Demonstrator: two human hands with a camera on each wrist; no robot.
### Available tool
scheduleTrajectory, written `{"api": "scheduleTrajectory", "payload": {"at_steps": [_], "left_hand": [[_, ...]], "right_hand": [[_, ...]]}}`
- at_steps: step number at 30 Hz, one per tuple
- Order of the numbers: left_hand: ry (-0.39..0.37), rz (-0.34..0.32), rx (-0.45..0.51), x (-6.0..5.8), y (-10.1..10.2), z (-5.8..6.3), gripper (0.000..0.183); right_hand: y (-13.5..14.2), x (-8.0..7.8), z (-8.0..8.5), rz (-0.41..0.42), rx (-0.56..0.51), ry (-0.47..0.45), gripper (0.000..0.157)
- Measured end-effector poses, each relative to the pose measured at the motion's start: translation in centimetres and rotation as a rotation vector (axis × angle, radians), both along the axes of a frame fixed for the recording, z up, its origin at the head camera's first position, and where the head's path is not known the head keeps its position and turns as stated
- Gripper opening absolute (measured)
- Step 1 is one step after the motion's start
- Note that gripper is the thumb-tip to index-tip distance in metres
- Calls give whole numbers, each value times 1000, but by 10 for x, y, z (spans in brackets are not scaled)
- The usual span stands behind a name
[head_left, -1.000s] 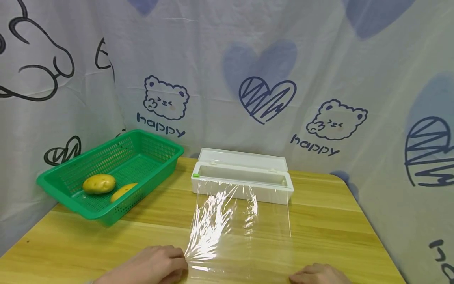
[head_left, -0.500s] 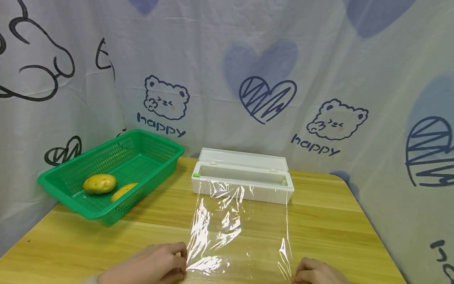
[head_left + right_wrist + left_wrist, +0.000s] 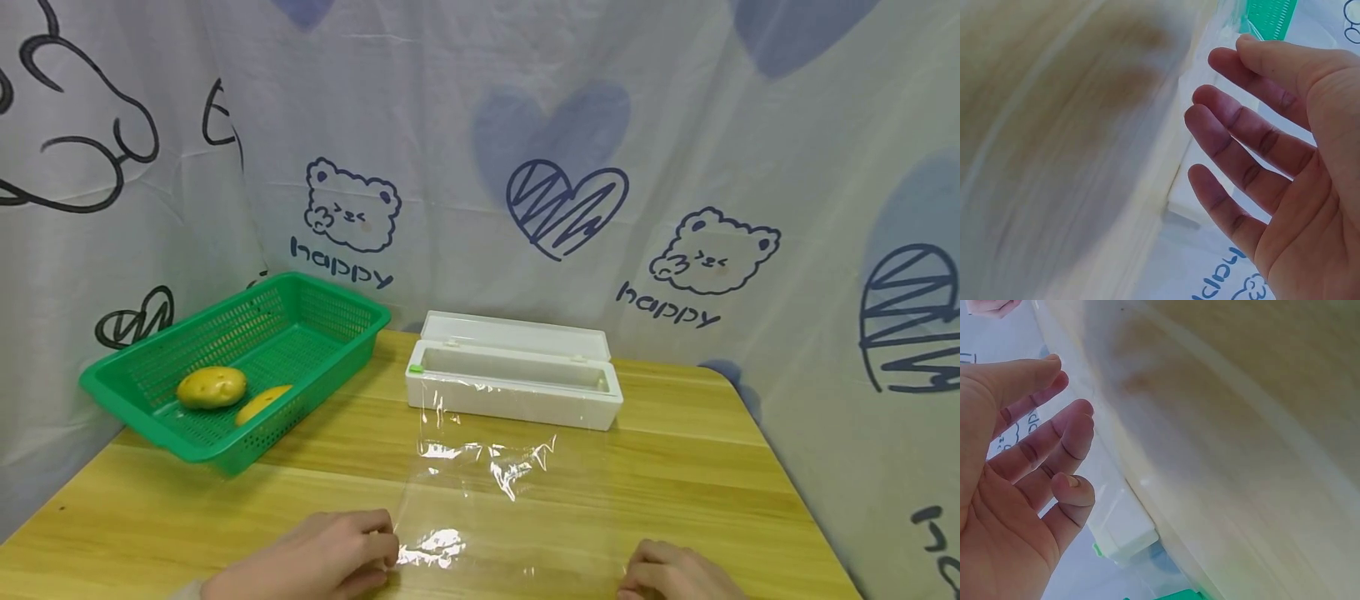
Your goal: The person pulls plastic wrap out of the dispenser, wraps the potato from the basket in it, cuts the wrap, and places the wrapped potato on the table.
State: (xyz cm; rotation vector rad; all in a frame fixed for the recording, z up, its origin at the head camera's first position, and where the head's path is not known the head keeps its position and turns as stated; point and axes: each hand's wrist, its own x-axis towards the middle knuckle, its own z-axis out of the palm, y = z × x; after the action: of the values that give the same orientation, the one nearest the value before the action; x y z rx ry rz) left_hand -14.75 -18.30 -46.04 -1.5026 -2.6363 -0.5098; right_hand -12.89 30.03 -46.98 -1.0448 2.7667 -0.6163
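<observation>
A sheet of clear cling film stretches from the front lip of a white dispenser box toward me, low over the table. My left hand pinches its near left corner between thumb and forefinger. At the near right corner, my right hand pinches the film the same way. In the left wrist view the other fingers of the left hand are loosely bent. The right wrist view shows the right hand with thumb and forefinger together, other fingers spread. The box's lid is raised.
A green plastic basket stands at the back left of the wooden table, with two yellow potatoes inside. A small green slider sits at the box's left end. A printed curtain hangs behind and at both sides.
Glare on the film has shifted and shrunk as the sheet settles flatter. The right hand has risen slightly and its fingers have bunched; the left hand has hardly moved. Box and basket stay put.
</observation>
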Motion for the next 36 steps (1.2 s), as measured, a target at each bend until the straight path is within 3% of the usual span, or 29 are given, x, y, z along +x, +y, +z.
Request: {"api": "scheduleTrajectory", "payload": {"at_steps": [6, 11, 16, 21, 29, 36], "left_hand": [[-48, 43, -23, 0, -4, 10, 2], [99, 40, 38, -6, -12, 18, 19], [207, 89, 75, -13, -21, 32, 26], [212, 166, 42, -17, -26, 49, 26], [247, 193, 57, -28, -38, 70, 32], [240, 259, 33, -37, -48, 86, 34]], "right_hand": [[-4, 0, 10, -89, 38, -131, 15], [-9, 1, 14, -113, 19, -129, 15], [-14, 2, 16, -126, -3, -87, 14], [-20, 2, 19, -143, -17, -51, 20], [-19, -3, 25, -126, -62, -70, 22], [-21, -8, 32, -200, -80, -95, 31]]}}
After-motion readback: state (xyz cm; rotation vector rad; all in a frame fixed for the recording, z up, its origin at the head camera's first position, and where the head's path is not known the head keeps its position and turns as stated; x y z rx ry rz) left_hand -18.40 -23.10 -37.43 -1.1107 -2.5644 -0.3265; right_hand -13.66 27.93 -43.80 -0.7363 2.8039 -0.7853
